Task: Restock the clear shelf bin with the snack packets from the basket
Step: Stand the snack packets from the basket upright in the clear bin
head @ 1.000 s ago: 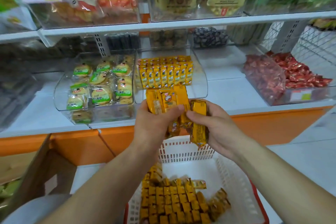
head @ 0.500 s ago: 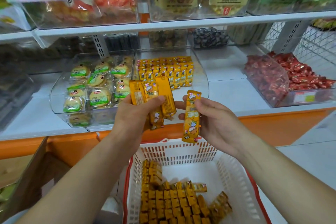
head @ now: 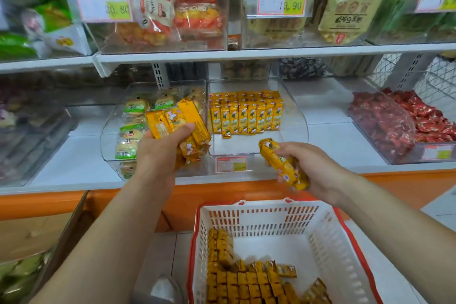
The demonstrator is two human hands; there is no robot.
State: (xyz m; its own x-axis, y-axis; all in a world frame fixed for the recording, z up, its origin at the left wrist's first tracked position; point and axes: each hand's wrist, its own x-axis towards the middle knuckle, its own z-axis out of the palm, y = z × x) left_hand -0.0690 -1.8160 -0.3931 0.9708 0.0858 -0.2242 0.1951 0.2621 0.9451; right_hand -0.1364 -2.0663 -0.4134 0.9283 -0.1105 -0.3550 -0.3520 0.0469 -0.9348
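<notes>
My left hand (head: 158, 153) grips a fanned bunch of yellow snack packets (head: 182, 123) in front of the shelf. My right hand (head: 313, 168) holds a single yellow packet (head: 281, 163), tilted, just in front of the clear shelf bin (head: 296, 116). Rows of the same yellow packets (head: 245, 116) stand upright at the back of that bin; its front floor is bare. Below, the white basket (head: 261, 215) with red trim holds many more yellow packets (head: 246, 279) on its floor.
A clear bin of green-labelled cakes (head: 133, 126) stands left of the target bin, a bin of red sweets (head: 399, 121) to the right. An upper shelf (head: 246, 53) carries more bins with price tags. A cardboard box (head: 37, 234) sits at the lower left.
My hands have moved apart. The right hand pulled one packet from the bunch and carried it right and down, toward the bin's front. The left hand keeps the bunch, shifted left.
</notes>
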